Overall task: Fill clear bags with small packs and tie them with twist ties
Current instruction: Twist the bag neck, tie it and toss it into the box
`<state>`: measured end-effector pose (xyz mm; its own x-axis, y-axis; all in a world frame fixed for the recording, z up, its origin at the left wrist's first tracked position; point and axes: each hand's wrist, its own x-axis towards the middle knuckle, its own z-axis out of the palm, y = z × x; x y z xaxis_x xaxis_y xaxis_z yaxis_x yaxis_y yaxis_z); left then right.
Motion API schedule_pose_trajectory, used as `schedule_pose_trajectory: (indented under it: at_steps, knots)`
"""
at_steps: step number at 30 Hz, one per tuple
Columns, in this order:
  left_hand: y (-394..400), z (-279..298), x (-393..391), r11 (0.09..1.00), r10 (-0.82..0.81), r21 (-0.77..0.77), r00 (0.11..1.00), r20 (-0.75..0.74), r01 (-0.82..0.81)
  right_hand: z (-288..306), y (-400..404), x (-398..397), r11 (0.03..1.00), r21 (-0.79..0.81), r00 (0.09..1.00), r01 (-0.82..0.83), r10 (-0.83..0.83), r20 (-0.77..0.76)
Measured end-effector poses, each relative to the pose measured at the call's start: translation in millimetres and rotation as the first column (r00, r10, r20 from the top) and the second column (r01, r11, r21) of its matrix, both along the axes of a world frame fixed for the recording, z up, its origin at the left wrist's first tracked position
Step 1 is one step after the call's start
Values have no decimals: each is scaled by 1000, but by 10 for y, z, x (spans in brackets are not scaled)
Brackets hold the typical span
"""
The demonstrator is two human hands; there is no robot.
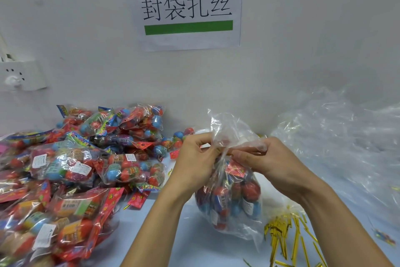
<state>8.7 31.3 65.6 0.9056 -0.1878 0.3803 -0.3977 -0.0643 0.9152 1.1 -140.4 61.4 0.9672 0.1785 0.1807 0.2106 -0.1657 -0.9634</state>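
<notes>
Fingers [207, 147] of both hands pinch the gathered neck of the filled clear bag [231, 197] mid-frame, probably keeping it bunched so a gold twist tie [281, 236], lower right, can wrap around it.

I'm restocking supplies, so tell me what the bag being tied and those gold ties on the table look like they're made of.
The bag, gathered at its neck by the left hand and right hand, looks like thin, glossy clear plastic film: it crinkles, glints, and shows the packs inside. The gold ties look like metallic foil strips, shiny and flat; whether they have a wire core cannot be seen.
</notes>
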Motion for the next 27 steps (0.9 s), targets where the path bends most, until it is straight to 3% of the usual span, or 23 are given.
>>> schedule_pose_trajectory:
  at_steps: [10,19,22,27]
  knots:
    - [-74,26,-26,998,-55,-26,997,46,57,36,15,-31,999,-34,998,18,-16,62]
    - [-113,56,-17,994,-58,-92,996,-61,52,113,105,-92,998,-46,992,-36,42,119]
    - [-128,64,-18,994,-60,-96,997,-55,54,142,115,-109,996,-85,994,-35,44,101]
    - [-166,30,-10,994,-80,-78,995,-53,76,109,86,-87,997,-69,998,-40,37,-52]
